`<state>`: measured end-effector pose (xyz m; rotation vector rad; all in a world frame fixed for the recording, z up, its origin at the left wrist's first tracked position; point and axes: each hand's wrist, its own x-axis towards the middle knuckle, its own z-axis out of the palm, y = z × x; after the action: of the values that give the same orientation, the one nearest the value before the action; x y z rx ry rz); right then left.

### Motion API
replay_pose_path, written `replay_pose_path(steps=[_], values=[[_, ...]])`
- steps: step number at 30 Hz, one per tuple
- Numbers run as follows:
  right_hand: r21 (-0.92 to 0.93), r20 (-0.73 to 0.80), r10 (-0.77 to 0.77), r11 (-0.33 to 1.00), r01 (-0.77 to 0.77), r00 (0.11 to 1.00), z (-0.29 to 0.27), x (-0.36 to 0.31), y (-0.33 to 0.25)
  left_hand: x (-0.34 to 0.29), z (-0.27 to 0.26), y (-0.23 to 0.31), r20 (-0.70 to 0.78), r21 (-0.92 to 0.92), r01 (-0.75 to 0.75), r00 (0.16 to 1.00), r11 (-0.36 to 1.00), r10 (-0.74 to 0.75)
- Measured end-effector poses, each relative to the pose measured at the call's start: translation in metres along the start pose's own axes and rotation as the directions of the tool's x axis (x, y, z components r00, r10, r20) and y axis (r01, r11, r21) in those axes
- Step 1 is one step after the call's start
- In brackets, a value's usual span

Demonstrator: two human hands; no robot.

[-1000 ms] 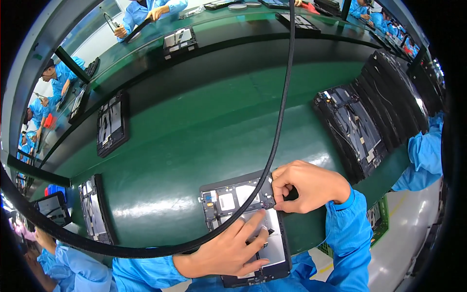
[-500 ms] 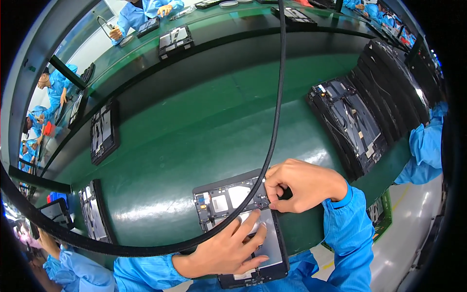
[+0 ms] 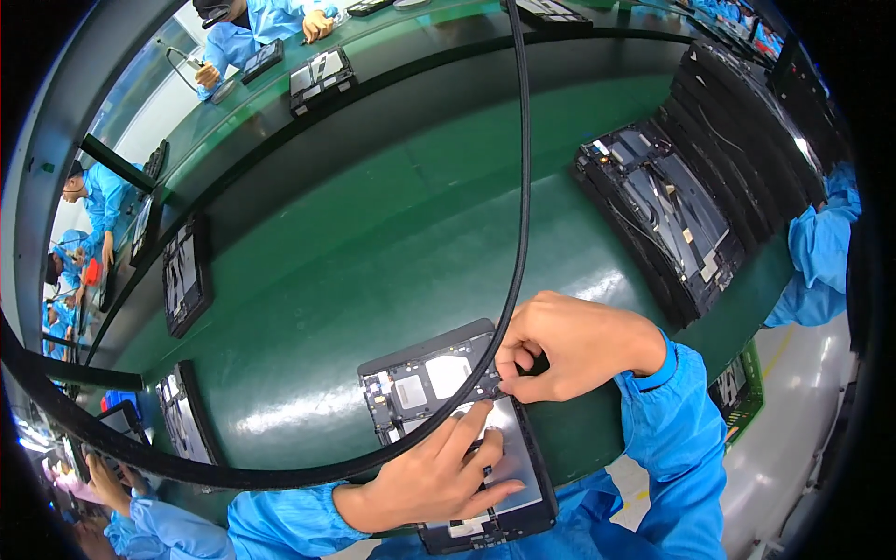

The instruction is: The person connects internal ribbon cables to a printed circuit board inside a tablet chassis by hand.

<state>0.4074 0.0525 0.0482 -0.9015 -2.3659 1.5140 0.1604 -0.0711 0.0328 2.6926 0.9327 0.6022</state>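
An opened tablet-like device (image 3: 409, 392) in a black frame lies at the near edge of the green bench, its circuit board and silvery plates bare. Across its middle rests my left hand (image 3: 425, 478), palm down with fingers spread. At the board's right edge my right hand (image 3: 588, 345) is closed in a pinch, thumb against forefinger. Whatever is between those fingertips is too small or hidden to make out. A thick black cable (image 3: 525, 168) loops in front of the view and hides part of the device.
Another opened device (image 3: 672, 210) sits at the right beside a stack of black frames (image 3: 737, 140). More devices lie along the left, including one (image 3: 187, 275) by the raised shelf. A green crate (image 3: 747, 397) stands below the bench. Co-workers in blue sit around.
The view has shifted slightly, so the bench and stack sit a little differently. Both hands keep nearly the same places on the device, the right still pinching at its edge.
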Motion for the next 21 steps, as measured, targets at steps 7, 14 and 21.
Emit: replay_pose_path(steps=[7,14,21], values=[[0.056,-0.149,-0.088,0.994,0.097,0.985,0.012,0.011,0.008,-0.005,0.001,0.000,-0.024,0.122,0.002,1.000,0.993,0.001],[0.060,-0.201,-0.146,0.985,0.161,0.969,0.018,0.015,0.012,-0.003,0.000,0.003,-0.030,0.144,0.033,0.999,0.989,-0.028],[0.045,-0.220,-0.127,0.989,0.140,0.967,0.022,0.015,0.015,-0.004,-0.001,0.007,-0.039,0.246,0.044,0.999,0.968,-0.035]])
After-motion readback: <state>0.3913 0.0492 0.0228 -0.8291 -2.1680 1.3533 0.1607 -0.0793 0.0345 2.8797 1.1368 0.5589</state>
